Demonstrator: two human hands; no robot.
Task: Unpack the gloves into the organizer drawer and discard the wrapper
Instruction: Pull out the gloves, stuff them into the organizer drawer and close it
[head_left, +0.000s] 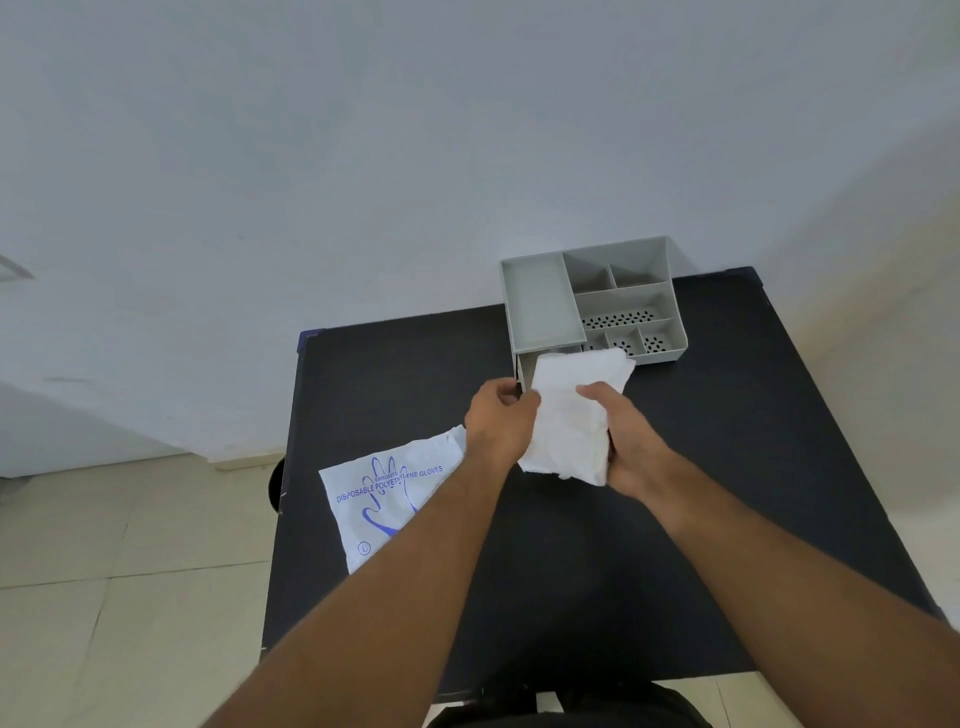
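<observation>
A black table (675, 519) fills the lower middle of the head view, and on its far side stands a grey organizer (540, 306) with several open compartments on top and a drawer (524, 371) pulled out from its front lower corner, only a sliver of it visible behind the hands. The empty wrapper (379, 504), printed with a blue glove outline, lies flat at the table's left edge, partly under the left forearm and hanging a little past the edge. The stack of gloves (569, 418) is out of it, held in the air just in front of the drawer mouth, its far end overlapping the opening. The right hand (631, 441) is closed around the stack's near right side, thumb on top; the left hand (498, 415) curls at the drawer's left front corner, fingers touching the stack's edge, though whether it pinches the drawer or the gloves I cannot tell. The step in hand looks like feeding the stack in. To do it well, steady the drawer with the left hand, keep the limp sheets squeezed flat, lead with the far end, and tuck stray edges before pushing the drawer closed.
</observation>
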